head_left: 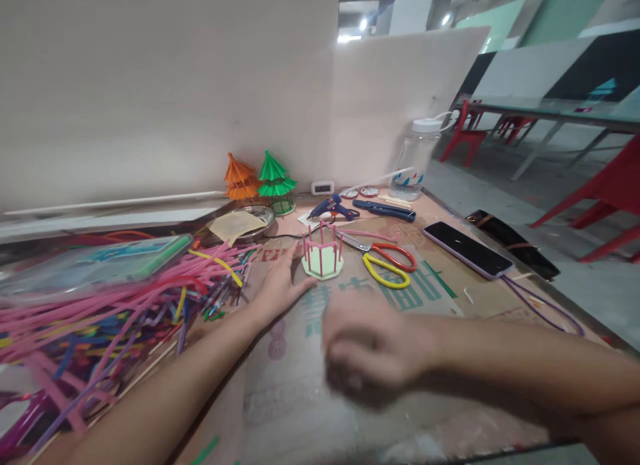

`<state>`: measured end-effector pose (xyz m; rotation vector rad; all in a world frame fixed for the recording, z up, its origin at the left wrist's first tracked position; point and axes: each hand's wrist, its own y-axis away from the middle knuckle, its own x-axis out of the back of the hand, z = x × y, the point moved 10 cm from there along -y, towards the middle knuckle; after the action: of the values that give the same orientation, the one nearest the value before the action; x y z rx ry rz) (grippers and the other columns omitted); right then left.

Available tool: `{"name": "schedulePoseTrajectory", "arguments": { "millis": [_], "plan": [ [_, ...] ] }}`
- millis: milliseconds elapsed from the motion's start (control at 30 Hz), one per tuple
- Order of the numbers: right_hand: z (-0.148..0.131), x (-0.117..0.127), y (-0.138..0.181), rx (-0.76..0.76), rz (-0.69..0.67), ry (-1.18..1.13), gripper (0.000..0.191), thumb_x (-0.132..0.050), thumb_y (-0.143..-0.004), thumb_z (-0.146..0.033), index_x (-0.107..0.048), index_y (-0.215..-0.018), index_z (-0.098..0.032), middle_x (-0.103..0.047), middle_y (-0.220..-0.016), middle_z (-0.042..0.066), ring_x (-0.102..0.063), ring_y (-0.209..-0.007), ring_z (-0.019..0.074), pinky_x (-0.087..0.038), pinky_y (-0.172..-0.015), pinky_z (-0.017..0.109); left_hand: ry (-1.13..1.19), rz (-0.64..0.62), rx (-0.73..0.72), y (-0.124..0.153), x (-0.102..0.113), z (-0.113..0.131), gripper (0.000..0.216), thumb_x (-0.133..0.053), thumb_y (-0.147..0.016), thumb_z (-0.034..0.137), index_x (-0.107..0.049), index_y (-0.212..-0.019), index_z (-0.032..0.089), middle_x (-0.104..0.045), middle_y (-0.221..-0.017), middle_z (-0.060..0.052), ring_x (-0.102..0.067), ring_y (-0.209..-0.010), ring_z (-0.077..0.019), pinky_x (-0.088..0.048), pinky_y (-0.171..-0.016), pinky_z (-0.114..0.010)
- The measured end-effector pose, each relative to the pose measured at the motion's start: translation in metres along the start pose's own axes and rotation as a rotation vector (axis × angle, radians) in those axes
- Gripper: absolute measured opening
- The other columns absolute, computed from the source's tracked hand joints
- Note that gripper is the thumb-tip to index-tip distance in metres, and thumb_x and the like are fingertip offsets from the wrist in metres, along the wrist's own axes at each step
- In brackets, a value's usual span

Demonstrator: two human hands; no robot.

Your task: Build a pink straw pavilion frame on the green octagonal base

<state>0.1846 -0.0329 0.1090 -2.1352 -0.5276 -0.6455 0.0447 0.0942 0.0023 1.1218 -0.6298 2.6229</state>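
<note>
A small model (323, 259) with a pale green octagonal base and several upright pink posts stands on the cardboard. Close against its left side is my left hand (280, 285), thumb and fingers apart, lying near the base edge; whether it touches the base I cannot tell. My right hand (367, 348) is curled closed above the cardboard in front of the model, blurred by motion. Anything inside its fingers is hidden. Scissors (387, 261) with one red and one yellow handle loop lie to the right of the model.
Pink and coloured strips (125, 318) are heaped at left under a plastic packet (95, 268). Behind stand orange (241, 178) and green (274, 181) tiered models, a glue gun (333, 208), a blue-handled tool (384, 209) and a water bottle (415, 161). A phone (467, 248) lies right.
</note>
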Motion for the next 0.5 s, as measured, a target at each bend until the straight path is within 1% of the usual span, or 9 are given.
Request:
{"name": "schedulePoseTrajectory", "arguments": {
  "millis": [67, 100, 133, 167, 233, 300, 367, 433, 500],
  "plan": [
    [0.038, 0.029, 0.003, -0.134, 0.159, 0.047, 0.026, -0.053, -0.102, -0.034, -0.063, -0.08, -0.021, -0.067, -0.077, 0.002, -0.062, -0.071, 0.0151, -0.052, -0.068, 0.028, 0.003, 0.001, -0.002, -0.001, -0.001, 0.0, 0.098, -0.075, -0.087, 0.048, -0.024, -0.164, 0.015, -0.05, -0.158, -0.023, -0.049, -0.146, -0.0377, -0.035, -0.123, -0.059],
    [0.059, 0.042, 0.006, -0.224, 0.222, 0.088, 0.026, -0.054, -0.1, -0.032, -0.06, -0.077, -0.021, -0.065, -0.072, 0.001, -0.06, -0.067, 0.0152, -0.049, -0.065, 0.028, 0.004, 0.001, -0.002, -0.001, -0.001, 0.001, 0.097, -0.074, -0.087, 0.047, -0.024, -0.164, 0.015, -0.051, -0.157, -0.023, -0.049, -0.146, -0.0375, -0.036, -0.122, -0.058],
    [0.08, 0.05, 0.011, -0.326, 0.251, 0.138, 0.025, -0.055, -0.099, -0.031, -0.06, -0.077, -0.021, -0.065, -0.07, 0.001, -0.059, -0.065, 0.0155, -0.047, -0.062, 0.028, 0.004, 0.002, -0.004, -0.002, -0.001, 0.001, 0.097, -0.074, -0.088, 0.047, -0.025, -0.164, 0.014, -0.052, -0.156, -0.023, -0.051, -0.144, -0.0373, -0.037, -0.122, -0.058],
    [0.097, 0.051, 0.012, -0.378, 0.219, 0.168, 0.023, -0.056, -0.097, -0.031, -0.063, -0.079, -0.02, -0.067, -0.072, 0.002, -0.061, -0.065, 0.0163, -0.047, -0.062, 0.029, 0.004, 0.004, -0.007, -0.003, -0.001, 0.002, 0.096, -0.073, -0.088, 0.046, -0.025, -0.164, 0.014, -0.054, -0.154, -0.023, -0.052, -0.143, -0.037, -0.038, -0.121, -0.058],
    [0.121, 0.043, 0.014, -0.446, 0.106, 0.193, 0.019, -0.058, -0.096, -0.032, -0.071, -0.091, -0.018, -0.075, -0.081, 0.006, -0.065, -0.069, 0.0183, -0.048, -0.065, 0.03, 0.004, 0.013, -0.014, -0.006, -0.001, 0.003, 0.092, -0.071, -0.09, 0.044, -0.025, -0.164, 0.014, -0.057, -0.151, -0.022, -0.055, -0.14, -0.0363, -0.04, -0.119, -0.057],
    [0.136, 0.029, 0.015, -0.488, -0.002, 0.194, 0.026, -0.059, -0.097, -0.032, -0.075, -0.109, -0.016, -0.08, -0.092, 0.009, -0.07, -0.074, 0.0202, -0.051, -0.069, 0.031, 0.003, 0.022, -0.016, -0.008, 0.0, 0.002, 0.087, -0.067, -0.092, 0.041, -0.026, -0.163, 0.013, -0.06, -0.148, -0.022, -0.056, -0.139, -0.036, -0.041, -0.118, -0.056],
    [0.143, 0.017, 0.012, -0.502, -0.075, 0.193, 0.032, -0.058, -0.099, -0.031, -0.075, -0.121, -0.015, -0.082, -0.104, 0.011, -0.075, -0.083, 0.0229, -0.054, -0.078, 0.034, 0.001, 0.027, -0.014, -0.008, 0.001, 0.0, 0.084, -0.066, -0.092, 0.038, -0.028, -0.162, 0.012, -0.063, -0.144, -0.021, -0.056, -0.138, -0.0361, -0.041, -0.117, -0.056],
    [0.146, 0.009, 0.008, -0.489, -0.111, 0.192, 0.032, -0.058, -0.099, -0.028, -0.077, -0.121, -0.016, -0.081, -0.113, 0.012, -0.077, -0.096, 0.0259, -0.056, -0.088, 0.037, -0.002, 0.029, -0.018, -0.008, 0.002, 0.0, 0.082, -0.065, -0.092, 0.036, -0.029, -0.162, 0.014, -0.066, -0.14, -0.019, -0.057, -0.137, -0.0361, -0.042, -0.117, -0.057],
    [0.147, 0.003, 0.004, -0.468, -0.126, 0.191, 0.029, -0.058, -0.099, -0.026, -0.08, -0.115, -0.017, -0.081, -0.114, 0.012, -0.077, -0.103, 0.0275, -0.056, -0.093, 0.038, -0.003, 0.024, -0.025, -0.006, 0.002, 0.001, 0.081, -0.065, -0.092, 0.034, -0.029, -0.162, 0.016, -0.068, -0.138, -0.018, -0.059, -0.135, -0.0361, -0.042, -0.116, -0.058]
  ]
}}
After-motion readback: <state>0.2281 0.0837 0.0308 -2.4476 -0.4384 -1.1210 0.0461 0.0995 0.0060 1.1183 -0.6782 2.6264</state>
